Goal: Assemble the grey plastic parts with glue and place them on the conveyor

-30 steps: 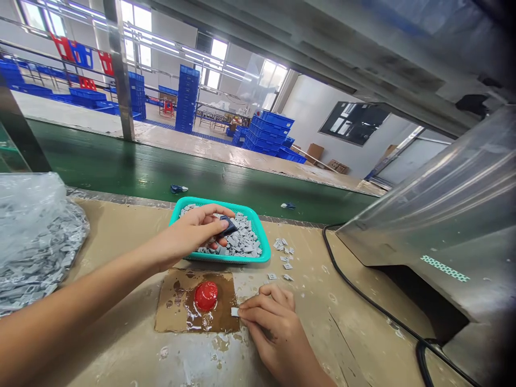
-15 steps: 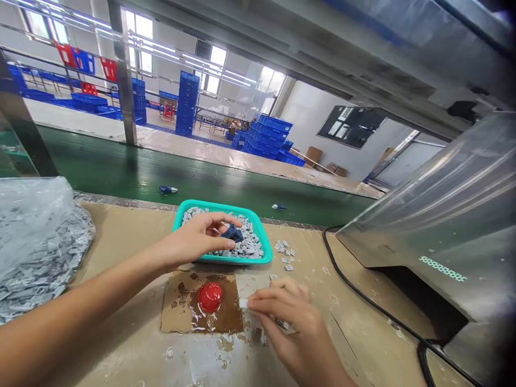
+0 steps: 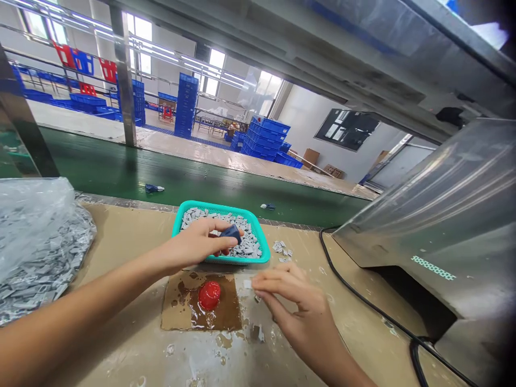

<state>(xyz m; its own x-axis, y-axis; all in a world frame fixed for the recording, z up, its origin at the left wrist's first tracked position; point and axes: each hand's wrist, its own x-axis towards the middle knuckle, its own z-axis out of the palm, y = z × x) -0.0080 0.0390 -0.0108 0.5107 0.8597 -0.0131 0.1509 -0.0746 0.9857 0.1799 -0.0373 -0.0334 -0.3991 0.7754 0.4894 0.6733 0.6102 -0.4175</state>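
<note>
My left hand (image 3: 197, 239) is above the near side of a green basket (image 3: 263, 244) filled with small grey plastic pieces (image 3: 249, 248). Between its thumb and fingers it grips a dark blue plastic part (image 3: 231, 233). Lower and to the right, my right hand (image 3: 296, 303) pinches a small light-grey piece (image 3: 247, 284) at its fingertips. The two held parts are apart. Left of that hand, a wet red dome (image 3: 209, 295) rests on a soaked cardboard square (image 3: 172, 318).
Several loose grey pieces (image 3: 282, 248) lie right of the basket. A clear bag (image 3: 44, 242) of grey pieces stands at left. Behind runs a green conveyor belt (image 3: 217, 188) carrying blue-and-white parts (image 3: 153, 188). A black cable (image 3: 358, 290) and a metal machine housing (image 3: 419, 215) are at right.
The dark blue part has turned in my left hand. My right hand has risen slightly with the light-grey piece, which shows a broader face. The parts on the belt have shifted left.
</note>
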